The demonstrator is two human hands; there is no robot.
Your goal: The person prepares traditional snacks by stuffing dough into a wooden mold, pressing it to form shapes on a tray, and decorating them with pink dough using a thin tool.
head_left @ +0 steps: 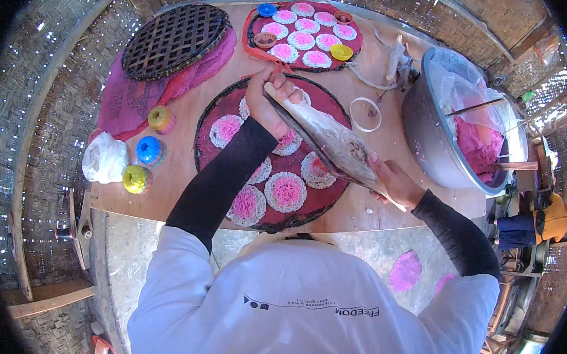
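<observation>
Over a round red tray with a dark rim, I hold a long, pale wooden hand press that slants from upper left to lower right. My left hand is closed round its upper end. Lower down on the right, my right hand grips the other end. Several round nests of noodle-like strands, such as this white one with a pink middle, lie on the tray. The press and my left arm hide part of them.
A second tray of nests and small bowls lies farther back. On the right stands a big grey tub with pink dough. A dark woven tray, coloured jars and a white plastic bag are at left.
</observation>
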